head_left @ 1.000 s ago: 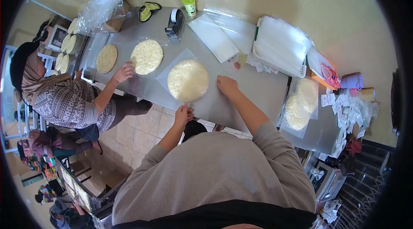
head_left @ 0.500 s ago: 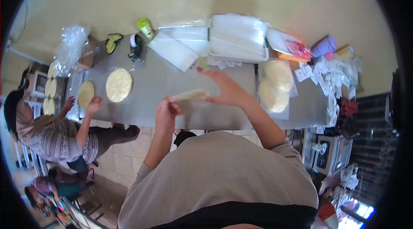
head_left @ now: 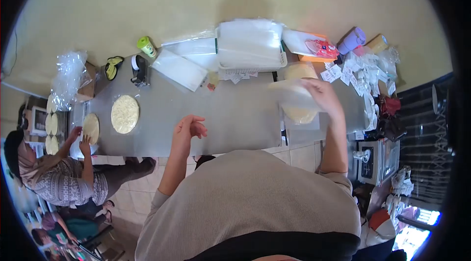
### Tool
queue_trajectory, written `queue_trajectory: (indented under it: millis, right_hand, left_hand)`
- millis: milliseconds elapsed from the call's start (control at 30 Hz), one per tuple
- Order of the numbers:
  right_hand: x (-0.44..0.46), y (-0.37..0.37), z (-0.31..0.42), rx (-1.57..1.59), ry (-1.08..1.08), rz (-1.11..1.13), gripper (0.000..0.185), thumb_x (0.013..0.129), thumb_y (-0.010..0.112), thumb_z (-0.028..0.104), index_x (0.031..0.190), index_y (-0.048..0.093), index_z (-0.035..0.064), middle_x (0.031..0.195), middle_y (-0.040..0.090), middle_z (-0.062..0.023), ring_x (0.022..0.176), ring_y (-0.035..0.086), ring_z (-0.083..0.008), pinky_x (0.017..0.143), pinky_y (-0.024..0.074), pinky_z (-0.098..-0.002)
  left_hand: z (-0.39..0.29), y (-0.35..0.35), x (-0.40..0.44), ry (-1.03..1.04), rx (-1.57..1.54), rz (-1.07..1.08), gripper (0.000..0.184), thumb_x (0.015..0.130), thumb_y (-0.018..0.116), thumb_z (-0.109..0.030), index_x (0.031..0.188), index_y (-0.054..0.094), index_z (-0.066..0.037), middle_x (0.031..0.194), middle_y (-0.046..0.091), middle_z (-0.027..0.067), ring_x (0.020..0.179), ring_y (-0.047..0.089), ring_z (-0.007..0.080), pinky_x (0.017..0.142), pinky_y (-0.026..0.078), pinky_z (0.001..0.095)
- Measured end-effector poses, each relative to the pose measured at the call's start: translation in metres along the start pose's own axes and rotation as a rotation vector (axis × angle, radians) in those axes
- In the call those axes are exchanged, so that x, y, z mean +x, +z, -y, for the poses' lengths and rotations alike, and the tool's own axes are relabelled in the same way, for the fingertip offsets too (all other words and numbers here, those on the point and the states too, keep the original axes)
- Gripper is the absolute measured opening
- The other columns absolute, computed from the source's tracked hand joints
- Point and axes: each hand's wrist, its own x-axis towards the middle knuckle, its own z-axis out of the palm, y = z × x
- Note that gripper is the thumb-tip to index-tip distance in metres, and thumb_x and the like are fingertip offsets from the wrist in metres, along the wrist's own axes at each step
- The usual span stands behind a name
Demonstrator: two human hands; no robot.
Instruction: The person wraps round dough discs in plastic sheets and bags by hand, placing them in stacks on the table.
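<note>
My right hand (head_left: 321, 95) holds a blurred, pale pizza base in clear plastic (head_left: 290, 88) by its right edge. It hangs over the bagged pale rounds (head_left: 300, 115) on the right part of the steel table (head_left: 230, 114), partly hiding them. Above the table's front edge, my left hand (head_left: 190, 127) is empty, its fingers loosely bent and apart. Another pale round base (head_left: 125, 114) lies on clear plastic to the left.
A white basket of plastic sheets (head_left: 250, 45), a tape dispenser (head_left: 140, 70) and a green can (head_left: 146, 46) line the back. Crumpled labels (head_left: 351, 72) lie at right. At the left, a co-worker (head_left: 64, 168) touches another round base (head_left: 91, 128).
My right hand has carried the bagged base from the middle to the right, above the other bagged rounds. My left hand has let go of it. The view has shifted slightly.
</note>
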Motion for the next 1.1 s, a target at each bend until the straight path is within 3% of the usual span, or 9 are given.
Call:
queue_trajectory:
  millis: [167, 267, 367, 467, 567, 633, 833, 933, 1100]
  right_hand:
    - [0.017, 0.000, 0.002, -0.311, 0.165, 0.059, 0.025, 0.089, 0.056, 0.022, 0.105, 0.064, 0.0038, 0.091, 0.066, -0.0181, 0.082, 0.064, -0.0245, 0.075, 0.0475, -0.0308]
    - [0.056, 0.037, -0.022, -0.214, -0.105, 0.036, 0.027, 0.089, 0.056, 0.023, 0.105, 0.064, 0.0027, 0.093, 0.066, -0.0172, 0.082, 0.064, -0.0243, 0.075, 0.0476, -0.0322]
    - [0.121, 0.078, -0.032, -0.166, -0.042, 0.048, 0.034, 0.088, 0.058, 0.028, 0.110, 0.062, 0.0017, 0.101, 0.065, -0.0177, 0.092, 0.063, -0.0276, 0.083, 0.0479, -0.0340]
    - [0.194, 0.127, -0.096, -0.462, -0.213, -0.156, 0.042, 0.085, 0.059, 0.033, 0.115, 0.060, 0.0028, 0.108, 0.063, -0.0183, 0.099, 0.061, -0.0307, 0.087, 0.0469, -0.0384]
    - [0.237, 0.170, -0.185, -0.735, -0.180, -0.162, 0.039, 0.083, 0.058, 0.034, 0.115, 0.061, 0.0103, 0.111, 0.062, -0.0166, 0.103, 0.059, -0.0312, 0.090, 0.0456, -0.0409]
    - [0.229, 0.157, -0.128, -0.863, 0.061, 0.078, 0.028, 0.085, 0.053, 0.030, 0.106, 0.065, 0.0170, 0.104, 0.065, -0.0134, 0.097, 0.061, -0.0307, 0.088, 0.0462, -0.0403]
    - [0.232, 0.143, -0.075, -1.055, -0.140, 0.036, 0.022, 0.089, 0.048, 0.026, 0.098, 0.067, 0.0185, 0.087, 0.068, -0.0096, 0.083, 0.065, -0.0301, 0.083, 0.0484, -0.0417]
    - [0.229, 0.133, -0.046, -1.065, -0.105, -0.011, 0.020, 0.089, 0.048, 0.024, 0.095, 0.066, 0.0184, 0.088, 0.068, -0.0063, 0.086, 0.065, -0.0233, 0.086, 0.0459, -0.0438]
    - [0.233, 0.133, -0.036, -0.853, 0.050, 0.125, 0.028, 0.083, 0.058, 0.027, 0.107, 0.064, 0.0140, 0.104, 0.065, -0.0110, 0.095, 0.062, -0.0304, 0.091, 0.0453, -0.0403]
  left_hand:
    - [0.025, -0.041, -0.015, -0.021, -0.052, -0.152, 0.035, 0.098, 0.039, -0.028, 0.096, 0.061, -0.001, 0.070, 0.064, 0.0064, 0.058, 0.060, 0.0135, 0.053, 0.044, 0.0243]
    - [0.034, -0.051, -0.030, -0.056, -0.067, -0.209, 0.033, 0.098, 0.041, -0.029, 0.099, 0.060, -0.003, 0.073, 0.064, 0.0060, 0.059, 0.060, 0.0128, 0.053, 0.044, 0.0233]
    - [0.038, -0.056, -0.043, -0.110, -0.067, -0.213, 0.031, 0.098, 0.041, -0.029, 0.103, 0.059, -0.004, 0.077, 0.064, 0.0057, 0.062, 0.061, 0.0116, 0.053, 0.043, 0.0222]
    - [0.034, -0.060, -0.056, -0.130, -0.020, -0.182, 0.030, 0.098, 0.042, -0.029, 0.107, 0.058, -0.005, 0.080, 0.064, 0.0051, 0.065, 0.061, 0.0102, 0.054, 0.043, 0.0212]
    - [0.035, -0.070, -0.068, -0.117, 0.008, -0.195, 0.029, 0.098, 0.041, -0.026, 0.110, 0.057, -0.005, 0.083, 0.064, 0.0048, 0.068, 0.060, 0.0094, 0.055, 0.043, 0.0196]
    - [0.037, -0.080, -0.078, -0.118, 0.008, -0.233, 0.028, 0.099, 0.040, -0.025, 0.111, 0.056, -0.005, 0.084, 0.064, 0.0054, 0.070, 0.060, 0.0093, 0.057, 0.043, 0.0199]
    - [0.030, -0.120, -0.096, -0.148, 0.023, -0.296, 0.030, 0.098, 0.041, -0.027, 0.112, 0.055, -0.005, 0.085, 0.065, 0.0042, 0.072, 0.060, 0.0085, 0.058, 0.043, 0.0209]
    - [0.023, -0.139, -0.086, -0.113, 0.059, -0.268, 0.030, 0.098, 0.042, -0.028, 0.112, 0.056, -0.005, 0.085, 0.065, 0.0037, 0.071, 0.060, 0.0081, 0.057, 0.042, 0.0207]
    - [-0.003, -0.161, -0.066, -0.054, 0.120, -0.169, 0.031, 0.098, 0.042, -0.029, 0.112, 0.056, -0.006, 0.085, 0.064, 0.0031, 0.071, 0.059, 0.0077, 0.057, 0.042, 0.0201]
